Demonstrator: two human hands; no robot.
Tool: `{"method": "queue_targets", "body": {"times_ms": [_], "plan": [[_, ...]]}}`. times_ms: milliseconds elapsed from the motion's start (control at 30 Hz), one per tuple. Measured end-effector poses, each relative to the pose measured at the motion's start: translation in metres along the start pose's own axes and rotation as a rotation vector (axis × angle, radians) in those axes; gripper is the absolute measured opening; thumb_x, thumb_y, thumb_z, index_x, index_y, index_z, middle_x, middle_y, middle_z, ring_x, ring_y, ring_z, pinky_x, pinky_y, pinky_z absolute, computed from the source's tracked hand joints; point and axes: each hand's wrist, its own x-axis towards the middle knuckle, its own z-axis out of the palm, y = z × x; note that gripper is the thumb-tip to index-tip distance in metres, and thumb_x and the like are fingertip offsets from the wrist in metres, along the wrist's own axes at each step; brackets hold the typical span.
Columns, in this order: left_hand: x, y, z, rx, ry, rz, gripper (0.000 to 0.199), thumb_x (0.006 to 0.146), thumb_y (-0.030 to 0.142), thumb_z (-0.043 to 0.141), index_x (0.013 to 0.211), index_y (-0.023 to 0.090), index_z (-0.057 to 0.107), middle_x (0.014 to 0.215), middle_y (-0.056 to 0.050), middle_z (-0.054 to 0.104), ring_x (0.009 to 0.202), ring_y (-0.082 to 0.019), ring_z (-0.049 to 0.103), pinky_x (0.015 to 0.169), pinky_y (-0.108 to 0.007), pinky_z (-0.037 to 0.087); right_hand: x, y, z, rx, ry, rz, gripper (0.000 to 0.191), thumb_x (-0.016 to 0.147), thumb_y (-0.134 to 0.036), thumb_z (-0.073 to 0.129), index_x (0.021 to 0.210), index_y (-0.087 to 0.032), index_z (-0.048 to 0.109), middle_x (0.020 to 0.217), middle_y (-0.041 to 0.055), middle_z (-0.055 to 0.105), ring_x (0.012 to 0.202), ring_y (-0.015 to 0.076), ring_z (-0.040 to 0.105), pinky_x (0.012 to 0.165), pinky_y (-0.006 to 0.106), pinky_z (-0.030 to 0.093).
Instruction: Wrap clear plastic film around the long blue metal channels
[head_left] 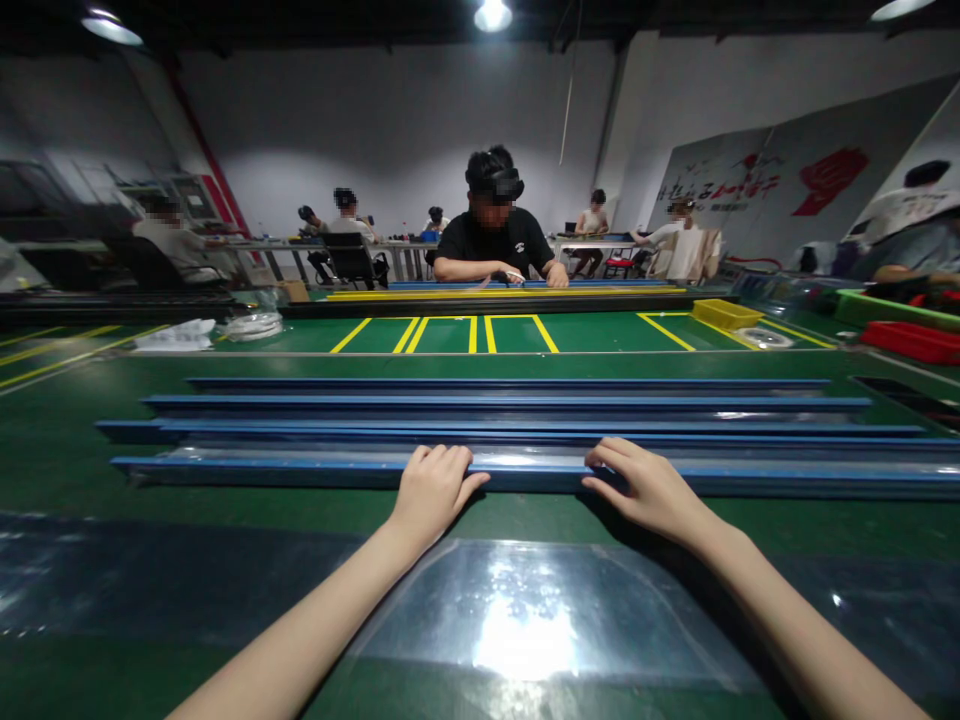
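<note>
Several long blue channel profiles (525, 404) lie side by side across the green table. My left hand (435, 485) rests over the front wall of the nearest blue profile (300, 472), its fingers bent over the top edge and its thumb along the front face. To the right, my right hand (637, 482) takes the same edge between curled fingertips and thumb. A bare stretch of the profile shows between the two hands. Clear shiny film lies inside this channel. In front of it, a wide strip of clear film (510, 600) spreads flat under my forearms and reflects a lamp.
Across the table (67, 440) a person in a black shirt (499, 240) works at yellow and black profiles (510, 294). A yellow tray (726, 314), a red bin (911, 341) and a dark flat object (907, 400) lie right. Coiled white material (253, 326) sits left.
</note>
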Motion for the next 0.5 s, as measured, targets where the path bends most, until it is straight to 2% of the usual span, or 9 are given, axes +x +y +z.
{"method": "queue_targets", "body": {"times_ms": [233, 500], "plan": [[0.0000, 0.0008, -0.0017, -0.017, 0.019, -0.017, 0.032, 0.084, 0.044, 0.043, 0.070, 0.016, 0.050, 0.065, -0.002, 0.056, 0.064, -0.017, 0.050, 0.062, -0.029, 0.029, 0.0039, -0.0039, -0.0025, 0.005, -0.029, 0.008, 0.010, 0.082, -0.027, 0.043, 0.076, -0.020, 0.046, 0.079, 0.0043, 0.051, 0.074, 0.0168, 0.049, 0.063, 0.026, 0.039], [0.0007, 0.0019, -0.0040, -0.016, 0.004, -0.047, 0.034, 0.084, 0.046, 0.041, 0.068, 0.017, 0.050, 0.065, -0.002, 0.057, 0.064, -0.016, 0.049, 0.063, -0.029, 0.030, 0.0053, -0.0077, -0.0022, -0.033, -0.036, 0.027, 0.006, 0.080, -0.024, 0.043, 0.074, -0.020, 0.043, 0.079, 0.0049, 0.050, 0.075, 0.0176, 0.048, 0.064, 0.027, 0.038]]}}
